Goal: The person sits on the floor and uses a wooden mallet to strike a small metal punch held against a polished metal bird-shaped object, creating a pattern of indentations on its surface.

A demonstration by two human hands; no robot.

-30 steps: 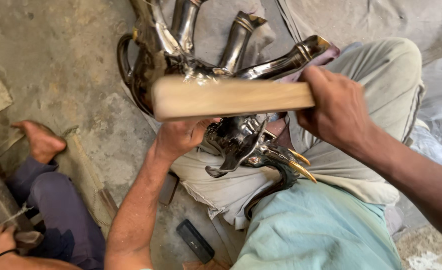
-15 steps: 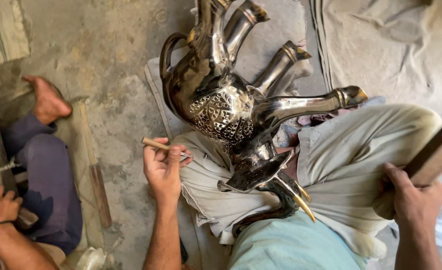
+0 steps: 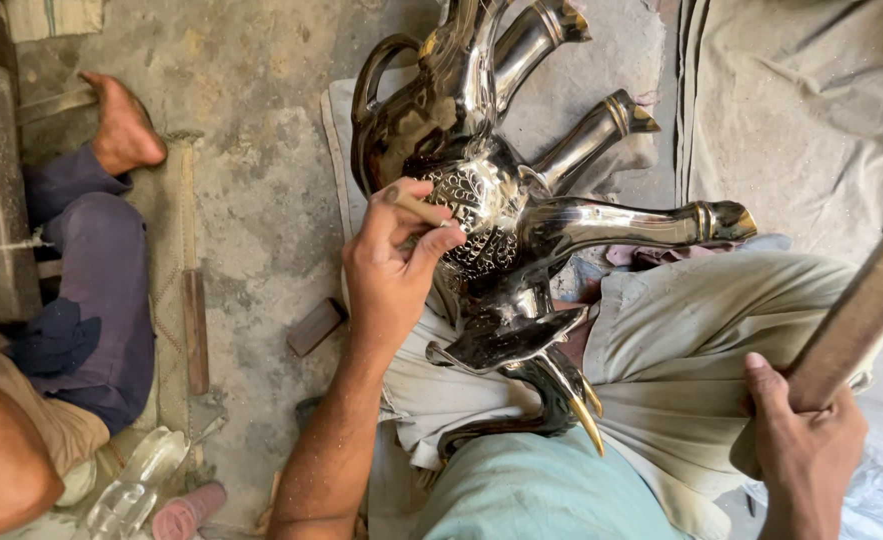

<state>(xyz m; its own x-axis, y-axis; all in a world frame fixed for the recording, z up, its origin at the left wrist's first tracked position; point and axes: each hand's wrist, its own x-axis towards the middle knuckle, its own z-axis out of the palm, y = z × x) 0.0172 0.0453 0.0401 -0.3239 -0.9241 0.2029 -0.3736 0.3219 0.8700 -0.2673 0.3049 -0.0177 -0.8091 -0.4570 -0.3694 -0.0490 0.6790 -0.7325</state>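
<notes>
We are in a floor-level metalwork workshop: we sit on a rough concrete floor (image 3: pixel 251 190) spread with worn cloths (image 3: pixel 811 120), a polished metal animal figure (image 3: pixel 501 220) resting across our lap. Wooden blocks (image 3: pixel 313 327) lie on the floor, and another person (image 3: pixel 71 300) sits barefoot just beside us.

Bare forearms, beige trousers (image 3: pixel 701 330), teal shirt (image 3: pixel 551 490)

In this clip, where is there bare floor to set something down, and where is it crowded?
Bare concrete floor lies between the co-worker's foot and the metal vessel. Grey cloth at upper right is also open. The lap is crowded: left hand with a small punch on the vessel, right hand gripping a wooden stick.
</notes>
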